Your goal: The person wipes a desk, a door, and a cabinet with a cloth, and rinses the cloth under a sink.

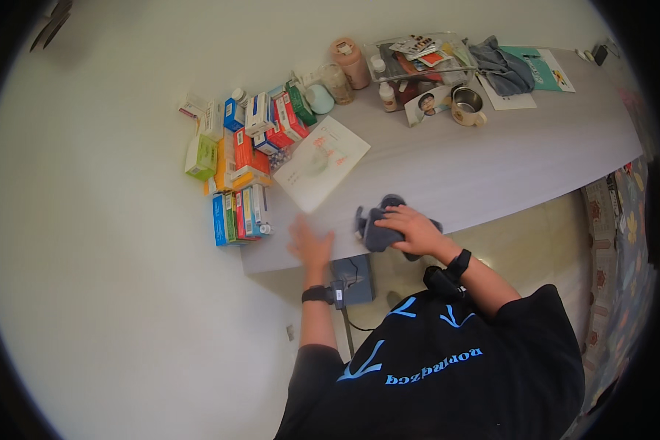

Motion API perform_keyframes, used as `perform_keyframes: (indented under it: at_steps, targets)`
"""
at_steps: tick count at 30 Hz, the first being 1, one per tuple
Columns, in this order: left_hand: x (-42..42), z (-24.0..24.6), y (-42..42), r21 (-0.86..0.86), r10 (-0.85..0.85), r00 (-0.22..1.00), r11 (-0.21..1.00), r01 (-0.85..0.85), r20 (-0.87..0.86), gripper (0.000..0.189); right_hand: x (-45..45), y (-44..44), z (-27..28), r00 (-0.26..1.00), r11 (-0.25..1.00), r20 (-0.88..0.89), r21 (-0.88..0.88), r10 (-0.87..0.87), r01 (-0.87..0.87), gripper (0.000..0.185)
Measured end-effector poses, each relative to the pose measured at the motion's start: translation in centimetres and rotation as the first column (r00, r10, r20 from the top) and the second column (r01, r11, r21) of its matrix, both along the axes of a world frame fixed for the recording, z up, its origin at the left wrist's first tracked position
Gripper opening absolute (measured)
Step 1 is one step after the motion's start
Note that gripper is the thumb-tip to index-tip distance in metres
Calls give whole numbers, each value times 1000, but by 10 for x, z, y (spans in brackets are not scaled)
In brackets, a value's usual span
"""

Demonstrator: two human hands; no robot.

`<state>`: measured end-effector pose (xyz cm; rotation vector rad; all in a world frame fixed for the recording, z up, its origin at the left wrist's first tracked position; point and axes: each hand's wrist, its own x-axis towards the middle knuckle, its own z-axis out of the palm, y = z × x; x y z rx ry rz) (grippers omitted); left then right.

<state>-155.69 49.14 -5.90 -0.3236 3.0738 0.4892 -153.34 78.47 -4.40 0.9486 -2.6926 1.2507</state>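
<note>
My right hand (415, 228) grips a dark grey cloth (380, 231) near the front edge of the pale desk (451, 181). Parts of the cloth stick out blurred around the fingers, and some of it reaches the edge. My left hand (311, 245), a little blurred, is over the desk's left front corner with fingers spread and nothing in it. Just beyond it lies a white booklet (324, 162) with red marks. Left of that hand stands a row of upright medicine boxes (236, 217), a small white bottle at their end.
More medicine boxes (253, 154) are stacked at the desk's left end. Along the back stand a pink tumbler (352, 66), a glass jar (338, 88), a clear bin (456, 74) of blister packs, a photo (423, 107) and a steel-lined mug (466, 110). A grey cloth (503, 71) lies at the back right.
</note>
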Motion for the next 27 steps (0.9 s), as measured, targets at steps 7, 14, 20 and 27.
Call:
perform_keyframes:
  at_steps: [7,14,20,27]
  targets:
    - [-5,10,37,-63,21,998,998,-17,63,75,8,173,-11,778,778,-29,-71,-627,625,56]
    - [12,2,100,-106,-328,945,939,327,8,70,18,277,-15,477,454,131,-172,-869,874,48]
    - [-5,14,132,-3,-455,891,891,455,-2,66,12,260,-22,329,342,-170,-52,-929,938,46]
    - [-26,28,163,35,-532,842,846,531,85,68,11,257,-18,343,353,-156,-42,-926,935,47]
